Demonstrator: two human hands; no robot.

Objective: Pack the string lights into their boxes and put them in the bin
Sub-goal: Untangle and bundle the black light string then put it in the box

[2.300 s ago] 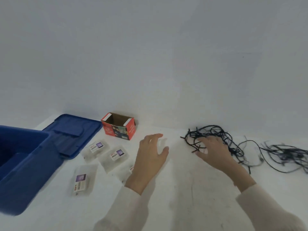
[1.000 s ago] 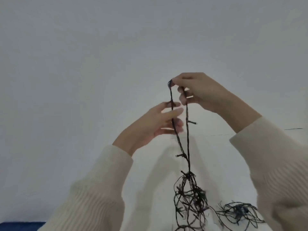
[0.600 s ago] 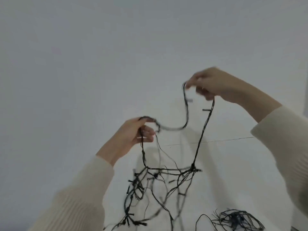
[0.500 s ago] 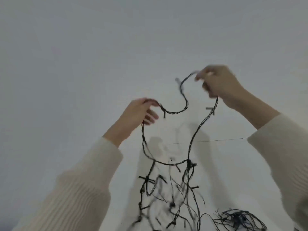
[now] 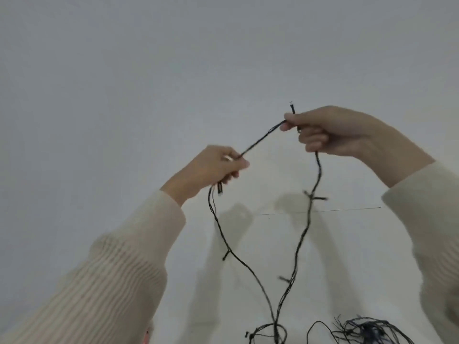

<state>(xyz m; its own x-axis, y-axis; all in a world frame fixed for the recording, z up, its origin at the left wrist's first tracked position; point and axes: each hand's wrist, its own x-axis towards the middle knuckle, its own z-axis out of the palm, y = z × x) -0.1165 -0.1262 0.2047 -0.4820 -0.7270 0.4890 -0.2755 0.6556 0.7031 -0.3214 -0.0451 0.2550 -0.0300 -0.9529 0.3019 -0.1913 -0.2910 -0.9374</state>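
Stretching between both hands' grip, the string lights [image 5: 263,138] dangle below.

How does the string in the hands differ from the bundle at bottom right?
The held string is raised, pulled taut between the left hand and right hand, with two strands hanging; the bundle lies on the surface, untouched. The held string is largely spread out; the bundle is a tight tangle. Both are dark, thin wire.

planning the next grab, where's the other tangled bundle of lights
Head view, bottom right: the tangled bundle lies on the white surface, below the right hand, right of the held strand.
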